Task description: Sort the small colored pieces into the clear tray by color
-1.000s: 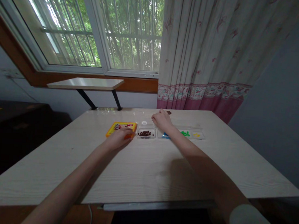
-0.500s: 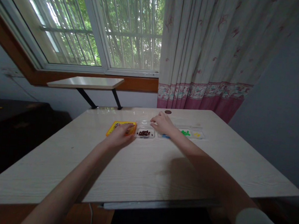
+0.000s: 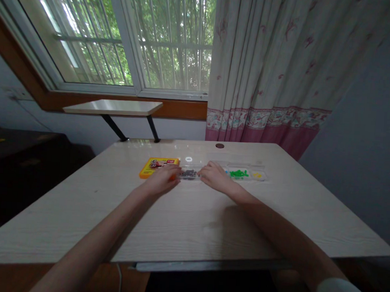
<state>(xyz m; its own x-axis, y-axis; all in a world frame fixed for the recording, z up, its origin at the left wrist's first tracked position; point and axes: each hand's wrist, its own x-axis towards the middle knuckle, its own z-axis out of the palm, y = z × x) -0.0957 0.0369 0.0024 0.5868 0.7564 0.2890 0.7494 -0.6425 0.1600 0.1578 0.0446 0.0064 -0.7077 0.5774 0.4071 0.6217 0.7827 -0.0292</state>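
A small clear plastic box (image 3: pixel 189 176) with dark brown pieces in it sits between my hands. Its lid lies down over the pieces, which look greyish through it. My left hand (image 3: pixel 161 179) is closed at the box's left end, fingers curled against it. At the right end, my right hand (image 3: pixel 215 177) has its fingers bent onto the same box. A flat yellow box (image 3: pixel 152 164) with a printed top lies beside and partly behind my left hand. Right of my right hand is a clear compartment box (image 3: pixel 264 177) holding green pieces (image 3: pixel 238 174) and yellow pieces (image 3: pixel 257 176).
Everything stands on a pale wooden desk (image 3: pixel 177 224). At the back left, a raised shelf (image 3: pixel 114 107) rests on black brackets. A round cable hole (image 3: pixel 219 145) lies near the desk's back edge, below the patterned curtain (image 3: pixel 271 89).
The small box's raised lid has come down over the brown pieces. My right hand has moved toward me to the box's right end; my left hand has shifted slightly right off the yellow box.
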